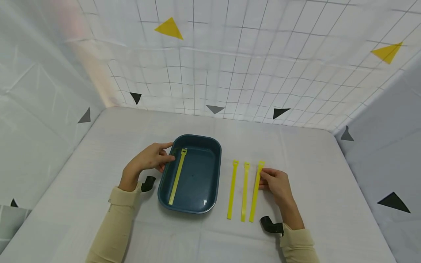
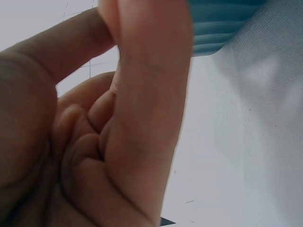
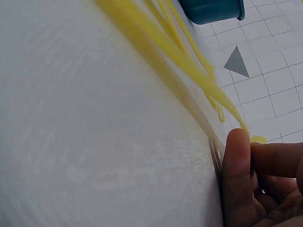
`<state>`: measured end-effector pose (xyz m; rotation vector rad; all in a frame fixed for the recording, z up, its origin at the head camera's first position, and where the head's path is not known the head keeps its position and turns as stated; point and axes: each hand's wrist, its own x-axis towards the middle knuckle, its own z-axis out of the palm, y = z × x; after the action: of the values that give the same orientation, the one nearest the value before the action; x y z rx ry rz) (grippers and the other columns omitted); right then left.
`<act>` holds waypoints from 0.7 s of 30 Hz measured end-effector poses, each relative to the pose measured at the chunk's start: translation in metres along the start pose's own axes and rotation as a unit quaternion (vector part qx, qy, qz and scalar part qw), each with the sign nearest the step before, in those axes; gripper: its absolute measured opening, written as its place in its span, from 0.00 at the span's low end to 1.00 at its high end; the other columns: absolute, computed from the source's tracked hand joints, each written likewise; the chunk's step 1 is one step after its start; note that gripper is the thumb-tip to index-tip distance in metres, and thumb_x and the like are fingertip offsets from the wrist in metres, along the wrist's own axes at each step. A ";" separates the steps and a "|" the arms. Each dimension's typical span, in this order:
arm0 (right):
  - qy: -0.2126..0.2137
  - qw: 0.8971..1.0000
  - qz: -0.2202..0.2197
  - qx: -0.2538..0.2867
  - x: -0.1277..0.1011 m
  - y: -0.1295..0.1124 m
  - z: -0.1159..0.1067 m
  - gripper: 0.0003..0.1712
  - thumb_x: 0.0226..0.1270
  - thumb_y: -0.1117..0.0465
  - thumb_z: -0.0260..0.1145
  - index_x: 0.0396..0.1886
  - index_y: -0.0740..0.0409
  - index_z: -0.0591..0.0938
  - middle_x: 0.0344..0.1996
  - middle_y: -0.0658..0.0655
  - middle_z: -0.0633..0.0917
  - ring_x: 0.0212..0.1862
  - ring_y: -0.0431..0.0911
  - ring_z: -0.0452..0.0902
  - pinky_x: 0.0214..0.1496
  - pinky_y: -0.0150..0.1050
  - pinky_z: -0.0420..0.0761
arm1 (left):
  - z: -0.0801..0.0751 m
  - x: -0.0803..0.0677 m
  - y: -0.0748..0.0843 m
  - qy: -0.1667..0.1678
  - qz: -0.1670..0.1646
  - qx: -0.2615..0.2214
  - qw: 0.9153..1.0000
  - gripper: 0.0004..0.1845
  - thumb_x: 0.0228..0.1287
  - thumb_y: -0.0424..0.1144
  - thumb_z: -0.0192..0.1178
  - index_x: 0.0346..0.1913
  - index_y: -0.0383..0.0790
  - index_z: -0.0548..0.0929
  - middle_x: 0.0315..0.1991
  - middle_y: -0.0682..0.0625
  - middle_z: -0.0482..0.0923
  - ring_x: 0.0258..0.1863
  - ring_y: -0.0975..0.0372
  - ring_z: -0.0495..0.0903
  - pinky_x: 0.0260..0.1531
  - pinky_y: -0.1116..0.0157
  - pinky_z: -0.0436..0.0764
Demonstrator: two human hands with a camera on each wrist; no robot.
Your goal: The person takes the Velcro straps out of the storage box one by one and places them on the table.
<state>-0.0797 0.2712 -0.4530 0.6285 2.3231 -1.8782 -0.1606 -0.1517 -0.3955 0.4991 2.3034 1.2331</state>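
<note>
A dark teal tray (image 1: pixel 194 209) lies on the white table, with one yellow cable tie (image 1: pixel 177 176) along its left side. My left hand (image 1: pixel 152 157) holds the tray's left rim near the far corner, thumb over the edge; in the left wrist view, fingers hide most of the tray (image 2: pixel 227 28). Right of the tray, my right hand (image 1: pixel 275 181) pinches the rightmost cable tie (image 1: pixel 255 195) near its head. The right wrist view shows this tie (image 3: pixel 189 66) raised slightly off the surface. Two more ties, a left one (image 1: pixel 231 190) and a middle one (image 1: pixel 245 191), lie beside it.
A white sheet covers the table (image 1: pixel 204 241). Behind it rises a grid-lined white backdrop (image 1: pixel 230 73) with yellow, black and grey triangles. Pale side walls stand left and right. Each wrist carries a black camera mount, the left one (image 1: pixel 148 183) close to the tray.
</note>
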 end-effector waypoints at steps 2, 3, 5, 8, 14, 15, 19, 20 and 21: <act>0.001 1.000 -0.002 -0.004 0.000 0.000 0.001 0.21 0.74 0.65 0.60 0.60 0.74 0.75 0.35 0.61 0.84 0.27 0.43 0.82 0.30 0.37 0.86 | 0.000 0.000 0.001 -0.001 -0.001 -0.001 1.000 0.38 0.72 0.38 0.59 0.76 0.30 0.54 0.25 0.45 0.79 0.19 0.56 0.79 0.27 0.51 0.85; 0.001 1.000 -0.003 -0.006 0.000 -0.001 0.001 0.20 0.74 0.65 0.60 0.60 0.75 0.75 0.35 0.61 0.84 0.27 0.43 0.82 0.30 0.37 0.86 | 0.000 0.000 0.001 -0.001 -0.001 -0.001 1.000 0.38 0.72 0.38 0.59 0.76 0.30 0.53 0.25 0.45 0.79 0.19 0.56 0.79 0.27 0.50 0.85; -0.001 1.000 -0.005 -0.009 -0.001 -0.003 0.002 0.20 0.74 0.66 0.60 0.59 0.75 0.75 0.35 0.62 0.84 0.26 0.44 0.82 0.29 0.38 0.86 | 0.001 0.000 0.001 -0.001 0.000 -0.001 1.000 0.38 0.72 0.38 0.59 0.76 0.30 0.53 0.25 0.45 0.79 0.19 0.55 0.79 0.27 0.50 0.85; -0.005 1.000 -0.008 -0.019 0.000 -0.005 0.003 0.20 0.74 0.66 0.60 0.59 0.76 0.75 0.36 0.63 0.84 0.26 0.43 0.81 0.28 0.37 0.85 | 0.001 0.000 0.002 0.000 -0.002 -0.002 1.000 0.38 0.72 0.37 0.59 0.76 0.30 0.54 0.25 0.45 0.79 0.19 0.55 0.79 0.27 0.49 0.85; 0.004 0.999 -0.014 -0.031 0.001 -0.006 0.003 0.18 0.73 0.67 0.60 0.56 0.76 0.77 0.34 0.62 0.84 0.25 0.43 0.81 0.28 0.37 0.85 | 0.000 0.000 0.001 0.001 0.000 0.003 1.000 0.38 0.72 0.38 0.59 0.76 0.30 0.54 0.25 0.45 0.79 0.18 0.55 0.79 0.27 0.49 0.85; 0.007 0.999 -0.014 -0.033 0.001 -0.005 0.002 0.17 0.73 0.67 0.61 0.55 0.76 0.78 0.34 0.62 0.84 0.25 0.43 0.81 0.28 0.37 0.85 | 0.000 0.000 0.001 0.001 0.000 0.003 1.000 0.37 0.72 0.38 0.59 0.76 0.30 0.54 0.25 0.45 0.79 0.18 0.55 0.79 0.27 0.50 0.85; 0.015 0.999 -0.017 -0.041 0.002 -0.004 0.002 0.15 0.71 0.67 0.62 0.52 0.75 0.80 0.33 0.62 0.84 0.25 0.43 0.82 0.29 0.37 0.85 | 0.000 0.000 0.001 0.001 0.000 0.003 1.000 0.37 0.72 0.38 0.59 0.76 0.30 0.54 0.25 0.45 0.79 0.18 0.55 0.79 0.27 0.49 0.85; 0.016 0.999 -0.017 -0.043 0.002 -0.003 0.002 0.15 0.71 0.67 0.62 0.51 0.75 0.80 0.33 0.62 0.84 0.25 0.43 0.82 0.29 0.37 0.85 | 0.000 0.000 0.001 0.001 -0.001 0.003 1.000 0.37 0.72 0.38 0.59 0.76 0.30 0.54 0.25 0.45 0.79 0.18 0.55 0.79 0.27 0.49 0.85; 0.016 0.999 -0.018 -0.045 0.002 -0.002 0.002 0.15 0.71 0.67 0.63 0.51 0.75 0.80 0.33 0.62 0.84 0.25 0.43 0.82 0.28 0.37 0.85 | 0.000 0.000 0.001 0.001 -0.001 0.002 1.000 0.37 0.72 0.38 0.59 0.76 0.30 0.54 0.25 0.45 0.79 0.18 0.56 0.79 0.27 0.50 0.85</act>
<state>-0.0829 0.2695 -0.4519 0.6146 2.4388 -1.7803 -0.1602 -0.1510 -0.3949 0.4982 2.3087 1.2290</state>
